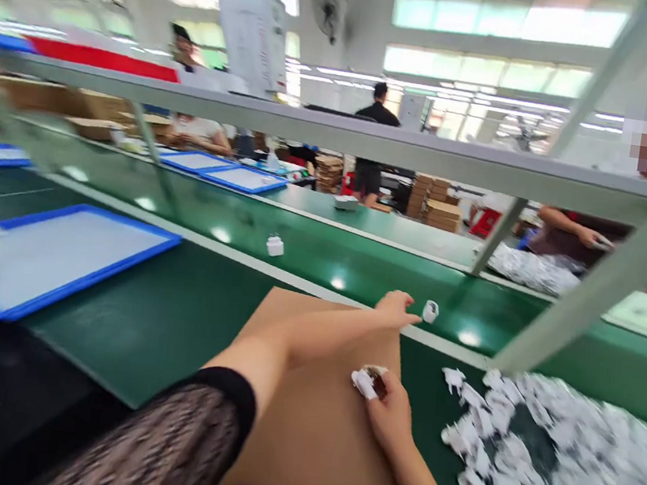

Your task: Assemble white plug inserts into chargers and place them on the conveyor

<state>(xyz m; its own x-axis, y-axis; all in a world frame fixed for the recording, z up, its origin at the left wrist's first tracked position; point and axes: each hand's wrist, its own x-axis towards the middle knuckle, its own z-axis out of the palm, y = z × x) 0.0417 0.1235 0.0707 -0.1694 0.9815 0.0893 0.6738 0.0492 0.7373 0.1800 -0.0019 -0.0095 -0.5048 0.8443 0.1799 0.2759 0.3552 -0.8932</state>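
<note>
My left hand (396,309) reaches across to the far side of the bench, fingers apart and holding nothing. Just beyond its fingertips is a small white plastic housing (430,311) with a dark opening, over the green belt; a gap seems to separate them. My right hand (392,412) is closer to me, above the brown cardboard (312,416). Its thumb and fingers pinch a small white plastic part (365,383) with a brown, coppery inside. Farther left on the belt sits another white housing (274,246).
A large heap of white parts and clear wrapping (581,459) covers the bench at right. On the left lies a blue-rimmed tray (87,267) with white pieces. A shelf rail (338,129) and slanted post (587,277) cross ahead. Co-workers are beyond the belt.
</note>
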